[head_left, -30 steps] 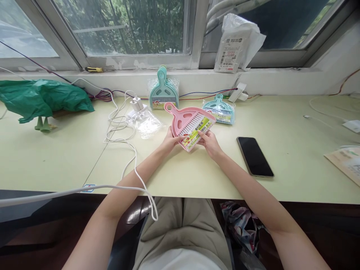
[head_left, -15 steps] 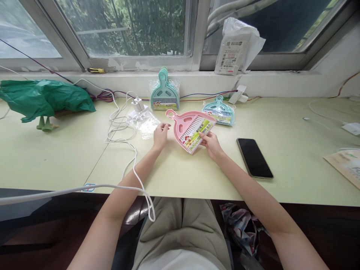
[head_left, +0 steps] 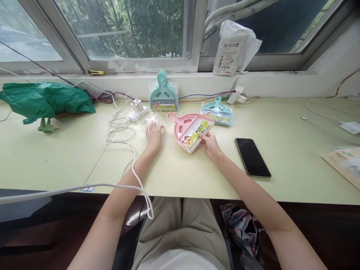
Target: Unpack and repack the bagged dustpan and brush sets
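Observation:
In my right hand (head_left: 210, 145) is a pink dustpan (head_left: 180, 126) with a white-bristled brush and a printed label, gripped at its lower right edge, thumb on the label. It is held tilted above the table, handle toward the upper left. My left hand (head_left: 154, 137) rests on a crumpled clear plastic bag (head_left: 154, 119), its fingers bent down into the film; the fingertips are partly hidden. Behind the pink set, a stack of teal dustpan sets (head_left: 163, 92) in clear wrap leans upright against the wall. Another wrapped teal set (head_left: 217, 111) lies to the right.
A black phone (head_left: 253, 157) lies right of my right forearm. White cables (head_left: 112, 140) loop beside my left arm, near a power strip with a charger (head_left: 137, 109). A green bag (head_left: 47, 99) sits at far left. A paper packet (head_left: 344, 165) lies at the right edge.
My left hand has moved left onto the clear plastic bag, which has shifted right, off the power strip, and bunched up. My right hand still holds the pink dustpan nearly in place.

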`<state>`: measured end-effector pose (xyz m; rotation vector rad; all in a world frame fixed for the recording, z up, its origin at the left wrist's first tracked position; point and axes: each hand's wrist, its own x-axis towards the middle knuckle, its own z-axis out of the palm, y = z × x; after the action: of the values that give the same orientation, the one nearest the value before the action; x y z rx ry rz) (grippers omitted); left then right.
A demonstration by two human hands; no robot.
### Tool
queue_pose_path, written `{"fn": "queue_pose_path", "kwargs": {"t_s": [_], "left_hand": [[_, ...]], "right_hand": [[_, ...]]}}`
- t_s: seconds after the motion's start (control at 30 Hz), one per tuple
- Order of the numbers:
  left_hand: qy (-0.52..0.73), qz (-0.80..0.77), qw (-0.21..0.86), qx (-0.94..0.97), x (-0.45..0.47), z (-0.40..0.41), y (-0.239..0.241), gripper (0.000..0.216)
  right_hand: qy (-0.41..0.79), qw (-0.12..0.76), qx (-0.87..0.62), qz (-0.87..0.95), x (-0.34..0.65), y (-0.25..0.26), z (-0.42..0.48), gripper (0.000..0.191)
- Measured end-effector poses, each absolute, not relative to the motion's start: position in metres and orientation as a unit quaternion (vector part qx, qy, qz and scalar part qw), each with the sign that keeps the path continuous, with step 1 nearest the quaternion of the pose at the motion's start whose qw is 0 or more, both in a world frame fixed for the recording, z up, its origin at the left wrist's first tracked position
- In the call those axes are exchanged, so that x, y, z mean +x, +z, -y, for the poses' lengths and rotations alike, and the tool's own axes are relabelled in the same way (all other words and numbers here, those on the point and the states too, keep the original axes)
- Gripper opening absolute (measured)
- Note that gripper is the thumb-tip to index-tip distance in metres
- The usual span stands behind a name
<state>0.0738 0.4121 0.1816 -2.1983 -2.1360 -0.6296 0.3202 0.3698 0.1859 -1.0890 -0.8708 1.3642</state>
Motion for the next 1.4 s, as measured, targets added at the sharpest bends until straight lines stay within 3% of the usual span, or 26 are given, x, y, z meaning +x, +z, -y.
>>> {"fn": "queue_pose_path", "kwargs": {"t_s": [0.1,0.37,0.83,1.4], "left_hand": [[-0.228,0.631,0.020,-0.741,0.077,-0.408,0.187,0.043],[-0.146,0.477,-0.040,-0.866,0.085,-0.407,0.188,0.037],[-0.159,0.590,0.018,-0.791,0.093,-0.398,0.196,0.025],[-0.156,0.612,-0.025,-0.775,0.093,-0.400,0.186,0.053]], "right_hand": [[0.577,0.558,-0.473,0.364,0.320,0.188,-0.369,0.014],[0.577,0.546,-0.491,0.356,0.319,0.193,-0.366,0.011],[0.569,0.562,-0.507,0.321,0.336,0.191,-0.376,0.010],[0.581,0.506,-0.525,0.361,0.338,0.191,-0.378,0.013]]}}
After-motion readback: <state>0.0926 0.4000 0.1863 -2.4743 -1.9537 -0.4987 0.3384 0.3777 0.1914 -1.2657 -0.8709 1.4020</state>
